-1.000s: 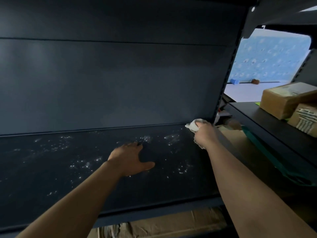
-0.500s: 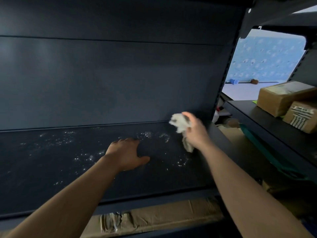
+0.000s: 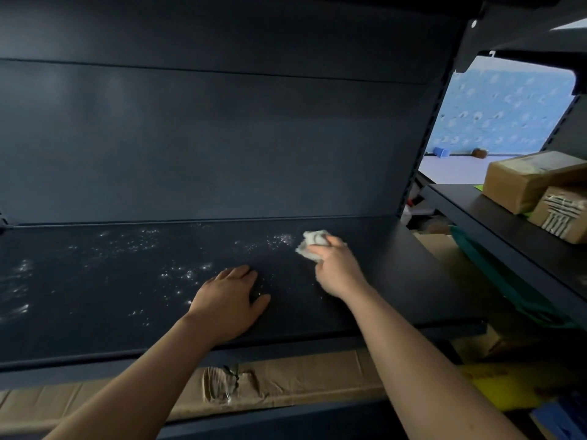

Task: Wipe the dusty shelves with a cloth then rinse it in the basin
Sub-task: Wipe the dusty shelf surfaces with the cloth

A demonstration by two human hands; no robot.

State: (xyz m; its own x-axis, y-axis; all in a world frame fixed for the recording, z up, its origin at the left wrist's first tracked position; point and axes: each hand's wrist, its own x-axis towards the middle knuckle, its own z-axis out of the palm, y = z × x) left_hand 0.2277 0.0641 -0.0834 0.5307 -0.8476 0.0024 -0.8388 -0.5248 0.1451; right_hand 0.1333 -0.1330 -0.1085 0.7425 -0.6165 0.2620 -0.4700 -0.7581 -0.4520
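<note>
A dark shelf (image 3: 397,281) runs across the view, speckled with white dust (image 3: 139,246) over its left and middle parts. My right hand (image 3: 336,268) grips a crumpled white cloth (image 3: 313,244) and presses it onto the shelf just right of a dust patch near the back. My left hand (image 3: 230,300) lies flat on the shelf near its front edge, fingers spread, holding nothing. No basin is in view.
The shelf's dark back panel (image 3: 222,138) rises behind. A flattened cardboard box (image 3: 254,385) lies on the level below. To the right, another shelf (image 3: 495,223) carries two brown parcels (image 3: 527,182). A blue patterned wall (image 3: 505,109) shows beyond.
My right hand has carried the cloth left from the shelf's back right corner, lifted it briefly, and set it down again near the middle. My left hand stays planted.
</note>
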